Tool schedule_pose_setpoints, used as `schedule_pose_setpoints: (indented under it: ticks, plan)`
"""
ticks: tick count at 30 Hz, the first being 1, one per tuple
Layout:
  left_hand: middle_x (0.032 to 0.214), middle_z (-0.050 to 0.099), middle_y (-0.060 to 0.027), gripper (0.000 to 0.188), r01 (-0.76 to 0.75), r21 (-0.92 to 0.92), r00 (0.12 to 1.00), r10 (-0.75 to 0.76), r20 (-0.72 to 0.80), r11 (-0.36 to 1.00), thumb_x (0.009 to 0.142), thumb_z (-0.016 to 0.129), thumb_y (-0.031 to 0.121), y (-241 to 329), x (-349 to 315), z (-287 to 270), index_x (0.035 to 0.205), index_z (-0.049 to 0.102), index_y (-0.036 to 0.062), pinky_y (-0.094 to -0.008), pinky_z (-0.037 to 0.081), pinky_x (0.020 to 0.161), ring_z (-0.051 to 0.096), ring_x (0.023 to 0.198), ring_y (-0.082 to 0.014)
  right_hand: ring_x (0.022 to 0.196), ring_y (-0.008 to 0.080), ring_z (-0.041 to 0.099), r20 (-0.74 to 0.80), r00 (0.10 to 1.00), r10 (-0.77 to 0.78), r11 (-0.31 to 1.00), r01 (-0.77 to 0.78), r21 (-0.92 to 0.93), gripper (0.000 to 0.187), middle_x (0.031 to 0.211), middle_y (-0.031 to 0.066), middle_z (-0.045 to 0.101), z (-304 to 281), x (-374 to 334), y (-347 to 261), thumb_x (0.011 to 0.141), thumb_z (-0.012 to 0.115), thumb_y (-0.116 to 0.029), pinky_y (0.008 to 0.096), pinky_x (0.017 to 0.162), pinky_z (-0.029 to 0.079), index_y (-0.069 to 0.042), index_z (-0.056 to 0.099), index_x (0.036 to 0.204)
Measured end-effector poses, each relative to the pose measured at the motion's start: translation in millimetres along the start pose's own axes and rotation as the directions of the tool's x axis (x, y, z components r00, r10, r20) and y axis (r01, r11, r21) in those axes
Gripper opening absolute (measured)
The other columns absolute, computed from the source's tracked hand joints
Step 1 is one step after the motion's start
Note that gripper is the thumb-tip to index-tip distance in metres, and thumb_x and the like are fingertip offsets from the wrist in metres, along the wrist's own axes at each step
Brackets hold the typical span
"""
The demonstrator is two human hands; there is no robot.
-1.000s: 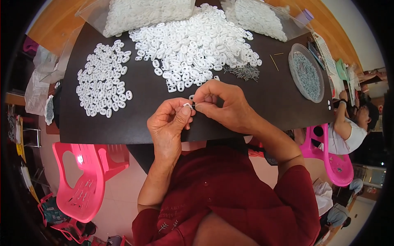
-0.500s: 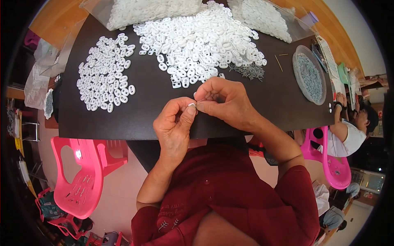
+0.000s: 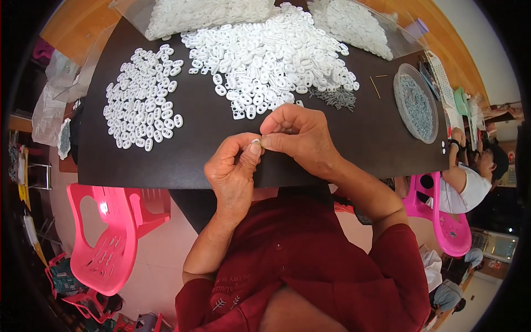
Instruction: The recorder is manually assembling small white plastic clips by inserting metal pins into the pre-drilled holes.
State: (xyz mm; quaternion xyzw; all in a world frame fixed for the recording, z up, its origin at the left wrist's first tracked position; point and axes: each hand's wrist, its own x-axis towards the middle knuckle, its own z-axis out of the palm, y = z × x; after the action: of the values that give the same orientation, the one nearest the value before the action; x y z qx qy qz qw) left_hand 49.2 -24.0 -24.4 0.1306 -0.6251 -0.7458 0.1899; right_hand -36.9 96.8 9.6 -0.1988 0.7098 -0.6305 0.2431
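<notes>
My left hand (image 3: 231,172) pinches a small white plastic piece (image 3: 255,141) between thumb and forefinger, over the near edge of the dark table. The thumb and forefinger of my right hand (image 3: 305,138) press together against that piece from the right; whatever lies between those fingertips is hidden. Beyond my hands spreads a big heap of white oval plastic pieces with two holes (image 3: 271,52). At its right foot sits a small pile of grey pins (image 3: 334,98). A second, flatter group of white oval pieces (image 3: 141,99) lies to the left.
A round clear tub (image 3: 399,105) of grey pins stands on the right, near two thin brass-coloured rods (image 3: 375,87). Clear bins of white pieces (image 3: 207,14) line the back. Pink chairs (image 3: 105,243) flank the table (image 3: 144,169). Another person (image 3: 470,185) sits at far right.
Both hands have shifted very slightly left, still meeting at the white piece. A white bit that showed by my right forefinger's tip is out of sight.
</notes>
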Motion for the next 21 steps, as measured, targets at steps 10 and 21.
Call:
schedule_pose_setpoints:
  ticks: [10,21]
  plan:
    - [0.077,0.064,-0.0109,0.01,0.101,-0.33,0.99,-0.128,-0.059,0.939,0.086,0.061,0.003,5.6,12.2,-10.2,0.092,0.062,-0.0053,-0.0204,0.044,0.053,0.054,0.058,-0.0096,0.074,0.0152,0.058,0.018,0.918,-0.397,0.744,0.333,-0.58,0.012,0.076,0.0033,0.059,-31.4,10.4,8.5,0.076,0.065,0.002,0.0255,0.066,0.046,-0.004,0.065,0.086]
    - [0.076,0.064,-0.0114,0.012,0.089,-0.321,0.99,-0.12,-0.077,0.943,0.086,0.062,0.004,8.3,7.9,-15.2,0.094,0.061,-0.0054,-0.0207,0.045,0.051,0.057,0.059,-0.0103,0.078,0.028,0.049,0.286,0.811,-0.51,0.254,0.46,-0.851,0.012,0.078,0.0073,0.051,-5.1,13.6,20.6,0.069,0.066,-0.009,0.039,0.068,0.041,-0.007,0.055,0.075]
